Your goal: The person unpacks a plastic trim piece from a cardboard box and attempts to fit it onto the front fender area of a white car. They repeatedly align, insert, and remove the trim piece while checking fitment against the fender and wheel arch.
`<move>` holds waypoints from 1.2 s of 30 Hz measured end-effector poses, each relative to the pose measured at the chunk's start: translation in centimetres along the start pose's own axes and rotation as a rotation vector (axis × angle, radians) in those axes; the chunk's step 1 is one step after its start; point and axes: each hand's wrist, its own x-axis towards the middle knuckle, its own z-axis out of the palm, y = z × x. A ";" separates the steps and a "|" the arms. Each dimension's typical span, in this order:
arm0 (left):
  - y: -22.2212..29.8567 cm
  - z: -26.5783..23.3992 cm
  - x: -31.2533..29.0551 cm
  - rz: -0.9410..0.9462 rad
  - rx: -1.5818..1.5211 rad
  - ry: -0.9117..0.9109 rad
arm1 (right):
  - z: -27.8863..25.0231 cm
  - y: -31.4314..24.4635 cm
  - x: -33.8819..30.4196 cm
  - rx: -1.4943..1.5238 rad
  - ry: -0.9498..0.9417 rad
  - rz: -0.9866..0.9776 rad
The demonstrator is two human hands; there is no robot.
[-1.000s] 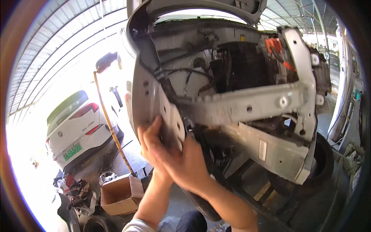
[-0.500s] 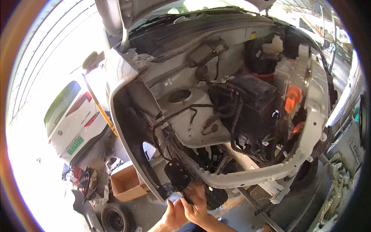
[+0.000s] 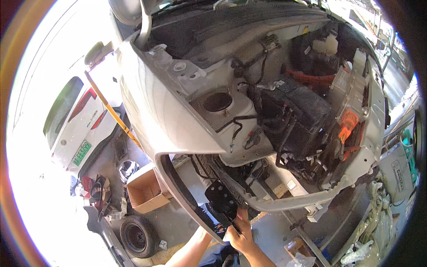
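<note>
A white front fender (image 3: 155, 111) hangs over the side of the opened car front, its narrow front end curving down to my hands. My left hand (image 3: 218, 228) is mostly hidden behind that end; a few fingertips show on the inner side, curled round the lower edge. My right hand (image 3: 240, 234) is closed on the fender's front tip, thumb toward the panel, fingers up beside a black bracket (image 3: 218, 193). Whether the right fingers also touch the bracket, I cannot tell. The white front crossbeam (image 3: 284, 204) runs to the right of the bracket.
The engine bay holds a black box-shaped unit (image 3: 293, 98) and an orange connector (image 3: 348, 124). On the floor at left are an open cardboard box (image 3: 144, 193) and a wheel (image 3: 134, 236). A white car (image 3: 80, 124) stands beyond. Plastic wrap (image 3: 369, 227) lies at right.
The fender has swung over toward the engine bay, its white outer face now showing where its dark inside was. My left hand has gone behind its edge. The view has also shifted.
</note>
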 end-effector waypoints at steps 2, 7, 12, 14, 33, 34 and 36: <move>0.4 0.1 0.0 -0.016 -0.025 0.001 | 0.4 -0.4 -0.1 -0.013 0.044 0.057; 1.8 -1.0 0.7 -0.101 -0.135 0.137 | 0.4 -1.1 -1.8 -0.152 0.118 0.136; 4.1 -0.2 1.2 -0.095 -0.257 0.003 | -0.3 9.7 -14.0 -0.154 0.366 0.494; 5.5 1.0 1.4 -0.074 -0.372 -0.107 | 0.2 18.7 -22.2 -0.276 0.301 0.721; 7.1 6.2 2.4 0.171 -0.031 -0.720 | 3.8 62.4 -43.0 -0.571 0.452 1.577; 5.4 7.4 3.5 0.095 -0.159 -0.780 | 2.2 62.0 -44.4 -0.473 0.546 1.589; 5.9 7.0 1.6 0.107 -0.203 -0.678 | 3.6 56.3 -42.6 -0.367 0.463 1.391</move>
